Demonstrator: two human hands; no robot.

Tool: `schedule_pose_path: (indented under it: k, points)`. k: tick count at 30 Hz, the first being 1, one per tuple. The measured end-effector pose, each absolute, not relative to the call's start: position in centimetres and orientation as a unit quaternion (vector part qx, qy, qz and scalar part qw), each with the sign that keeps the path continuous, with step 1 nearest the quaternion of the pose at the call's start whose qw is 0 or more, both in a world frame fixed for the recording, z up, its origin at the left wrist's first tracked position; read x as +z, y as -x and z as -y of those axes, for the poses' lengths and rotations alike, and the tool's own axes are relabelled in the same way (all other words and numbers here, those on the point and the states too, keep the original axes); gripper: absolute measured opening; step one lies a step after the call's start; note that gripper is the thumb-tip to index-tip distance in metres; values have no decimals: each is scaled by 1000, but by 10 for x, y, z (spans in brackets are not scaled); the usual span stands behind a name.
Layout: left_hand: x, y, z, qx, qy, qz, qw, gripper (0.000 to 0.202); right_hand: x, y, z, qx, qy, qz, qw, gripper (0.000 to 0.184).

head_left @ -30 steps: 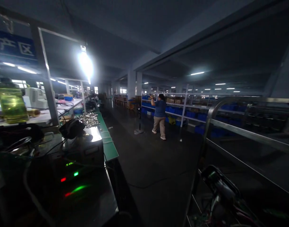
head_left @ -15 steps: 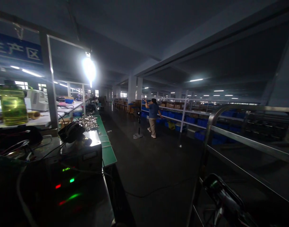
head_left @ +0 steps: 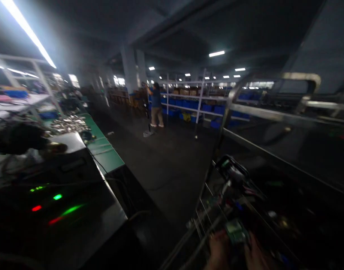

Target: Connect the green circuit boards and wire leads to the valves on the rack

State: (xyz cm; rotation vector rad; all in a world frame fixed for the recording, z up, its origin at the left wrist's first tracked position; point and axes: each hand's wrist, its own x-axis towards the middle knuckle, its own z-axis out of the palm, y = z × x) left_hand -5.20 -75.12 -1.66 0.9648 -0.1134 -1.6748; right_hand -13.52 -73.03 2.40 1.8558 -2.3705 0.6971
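Observation:
Low at the right of the head view, my left hand [head_left: 218, 247] and my right hand [head_left: 256, 252] grip a small green circuit board [head_left: 236, 231] from either side. Fingers of both hands are closed at its edges, though darkness and blur hide their exact placement. Just beyond the board lies a black-framed device [head_left: 232, 168] with loose wires, close to the metal rack. Dim parts and wires surround my hands; most are too dark to name.
A metal rack frame [head_left: 231, 108] rises at the right. On the left stand a box with lit red and green indicators [head_left: 57, 196] and a green-topped bench [head_left: 104, 153] bearing metal parts. Further off, a person [head_left: 156, 105] stands near a floor stand [head_left: 148, 133] and shelving [head_left: 200, 97].
The view has turned right and downward. My two hands with the circuit board have come into sight at lower right. The distant person has changed stance beside the shelving.

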Motion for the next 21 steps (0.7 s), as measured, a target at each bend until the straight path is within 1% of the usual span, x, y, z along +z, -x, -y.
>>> schedule_pose_path:
  k: [2,4,8,15,21]
  points:
    - [-36,60,741,-736,-423,45,527,29,15,143,712,147,-593,792,-10,35]
    - [-60,67,737,-749,-428,36,504,25,8,146,701,66,-596,799,-45,41]
    - [-93,74,736,-753,-420,22,506,21,7,144,697,5,-604,796,-41,44]
    - [-98,74,733,-747,-399,17,532,19,12,139,699,-33,-571,820,-22,36]
    - [-96,71,734,-742,-397,41,539,16,13,133,706,-67,-543,837,2,34]
